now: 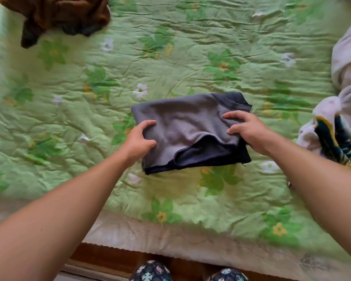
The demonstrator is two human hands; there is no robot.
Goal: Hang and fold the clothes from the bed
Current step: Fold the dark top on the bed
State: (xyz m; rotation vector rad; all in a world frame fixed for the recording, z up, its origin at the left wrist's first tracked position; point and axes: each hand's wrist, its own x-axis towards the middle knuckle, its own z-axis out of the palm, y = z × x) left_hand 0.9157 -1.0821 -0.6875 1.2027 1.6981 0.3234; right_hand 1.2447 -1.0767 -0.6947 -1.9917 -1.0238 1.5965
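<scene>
Green bed (190, 57): fleece (182, 122) lies nine-to-three, collar toward two, my left hand (138, 138) and right hand (249, 130) gripping its ends; brown garment (65, 13) at eleven, white heap (344, 88) at three.

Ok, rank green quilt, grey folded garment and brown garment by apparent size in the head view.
Largest: green quilt.
Then grey folded garment and brown garment, which look alike; the brown one is cut off by the frame, so unranked.

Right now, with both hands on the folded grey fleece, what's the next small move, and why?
Probably lift the grey fleece and set it aside. It lies folded compact on the bedspread, the left hand and right hand each hold a side edge; its near edge gapes, so keep it level.
</scene>
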